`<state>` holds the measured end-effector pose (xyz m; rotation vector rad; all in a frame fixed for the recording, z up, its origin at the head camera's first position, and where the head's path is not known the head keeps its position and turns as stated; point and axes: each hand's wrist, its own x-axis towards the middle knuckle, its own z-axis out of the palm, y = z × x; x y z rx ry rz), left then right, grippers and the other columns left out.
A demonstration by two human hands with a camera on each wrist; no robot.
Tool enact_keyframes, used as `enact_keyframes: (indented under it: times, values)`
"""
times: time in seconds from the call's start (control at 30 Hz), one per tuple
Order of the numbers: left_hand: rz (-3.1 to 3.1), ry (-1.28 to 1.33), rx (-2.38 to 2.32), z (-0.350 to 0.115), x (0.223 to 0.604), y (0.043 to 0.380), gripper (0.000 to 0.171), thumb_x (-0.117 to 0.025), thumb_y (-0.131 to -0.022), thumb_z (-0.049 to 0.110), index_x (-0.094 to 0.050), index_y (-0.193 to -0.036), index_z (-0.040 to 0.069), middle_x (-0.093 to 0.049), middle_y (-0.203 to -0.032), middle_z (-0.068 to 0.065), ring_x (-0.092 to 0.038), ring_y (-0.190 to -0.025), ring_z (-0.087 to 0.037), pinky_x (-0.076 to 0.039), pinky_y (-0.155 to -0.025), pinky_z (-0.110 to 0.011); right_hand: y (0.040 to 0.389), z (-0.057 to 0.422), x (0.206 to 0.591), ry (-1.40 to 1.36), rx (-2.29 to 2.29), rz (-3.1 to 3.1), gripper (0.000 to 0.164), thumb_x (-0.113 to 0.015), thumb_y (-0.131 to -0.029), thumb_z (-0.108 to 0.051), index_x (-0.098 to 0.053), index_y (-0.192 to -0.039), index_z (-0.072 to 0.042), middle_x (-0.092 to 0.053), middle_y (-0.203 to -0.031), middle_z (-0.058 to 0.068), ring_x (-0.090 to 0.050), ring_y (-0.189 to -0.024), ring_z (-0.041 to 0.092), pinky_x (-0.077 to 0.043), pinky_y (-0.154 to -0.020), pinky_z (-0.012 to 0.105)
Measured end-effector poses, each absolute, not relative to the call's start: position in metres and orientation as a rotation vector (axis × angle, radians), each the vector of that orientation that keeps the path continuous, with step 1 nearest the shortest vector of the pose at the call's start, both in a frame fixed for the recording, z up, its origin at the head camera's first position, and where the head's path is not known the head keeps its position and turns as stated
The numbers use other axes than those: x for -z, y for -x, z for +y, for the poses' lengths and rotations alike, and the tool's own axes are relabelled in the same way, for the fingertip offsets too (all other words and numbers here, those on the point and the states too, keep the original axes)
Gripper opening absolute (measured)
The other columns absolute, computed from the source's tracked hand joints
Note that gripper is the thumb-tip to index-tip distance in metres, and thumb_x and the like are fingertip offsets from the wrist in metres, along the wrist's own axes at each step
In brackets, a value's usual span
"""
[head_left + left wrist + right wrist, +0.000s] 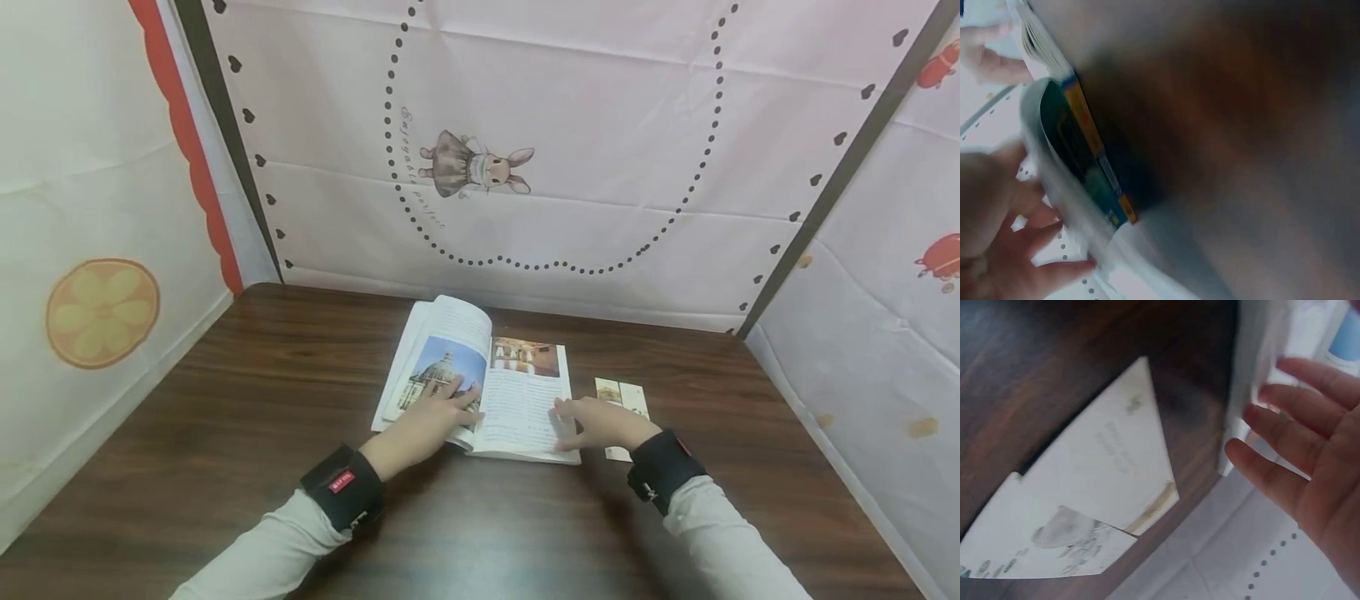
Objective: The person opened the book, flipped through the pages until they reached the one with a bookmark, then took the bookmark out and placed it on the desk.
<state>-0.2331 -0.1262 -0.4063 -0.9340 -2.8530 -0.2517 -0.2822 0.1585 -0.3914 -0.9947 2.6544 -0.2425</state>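
Observation:
An open book (517, 408) lies on the wooden table, with a domed-building photo on its left page and an interior photo above text on its right page. Spread fingers of my left hand (431, 417) rest on the left page, below the dome. Several left-hand pages curve upward, and the left wrist view shows the spine (1088, 122) beneath them. My right hand (600, 422) touches the right page near its outer edge, fingers extended and apart in the right wrist view. Pale printed cards (1110, 456) lie just right of the book, partly covered by that hand in the head view.
The dark wooden table (247, 400) extends around the book. A white printed cloth (600, 150) with a rabbit drawing hangs behind it. More patterned cloth (90, 200) stands along the left side, and another panel (885, 250) along the right.

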Motion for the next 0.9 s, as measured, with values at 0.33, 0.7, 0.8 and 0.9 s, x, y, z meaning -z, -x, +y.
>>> enact_keyframes:
  times: [0.33, 0.7, 0.8, 0.9]
  values:
    - [-2.902, 0.707, 0.367, -0.116, 0.400, 0.228, 0.033, -0.065, -0.087, 0.032, -0.070, -0.107, 0.006, -0.063, -0.124, -0.014, -0.053, -0.119, -0.042, -0.045, -0.095, -0.053, 0.275, 0.148, 0.390, 1.399, 0.168, 2.984, 0.009, -0.070, -0.079, -0.003, -0.069, -0.080, -0.012, -0.072, -0.076, -0.001, -0.062, -0.065, 0.008, -0.052, -0.069, 0.029]
    - [-2.852, 0.595, 0.055, -0.085, 0.399, 0.226, 0.065, -0.066, -0.072, 0.065, -0.072, -0.080, 0.001, -0.069, -0.096, -0.015, -0.063, -0.094, -0.036, -0.051, -0.078, -0.050, 0.271, 0.127, 0.365, 2.065, 0.189, 3.315, 0.029, -0.078, -0.064, 0.005, -0.069, -0.087, -0.011, -0.072, -0.095, 0.003, -0.065, -0.094, 0.019, -0.050, -0.082, 0.033]
    - [-2.801, 0.561, 0.029, -0.079, 0.403, 0.227, 0.054, -0.071, -0.074, 0.054, -0.073, -0.085, 0.002, -0.070, -0.099, -0.015, -0.063, -0.094, -0.036, -0.051, -0.080, -0.050, 0.269, 0.121, 0.360, 2.118, 0.161, 3.334, 0.031, -0.081, -0.062, 0.004, -0.070, -0.086, -0.012, -0.072, -0.097, 0.002, -0.064, -0.096, 0.020, -0.050, -0.084, 0.035]
    - [-2.771, 0.534, 0.088, -0.077, 0.408, 0.227, 0.038, -0.074, -0.075, 0.037, -0.071, -0.083, 0.000, -0.069, -0.095, -0.014, -0.064, -0.092, -0.034, -0.052, -0.074, -0.045, 0.268, 0.118, 0.360, 2.083, 0.201, 3.370, 0.027, -0.082, -0.064, 0.000, -0.069, -0.085, -0.011, -0.072, -0.098, 0.004, -0.064, -0.097, 0.021, -0.050, -0.084, 0.035]
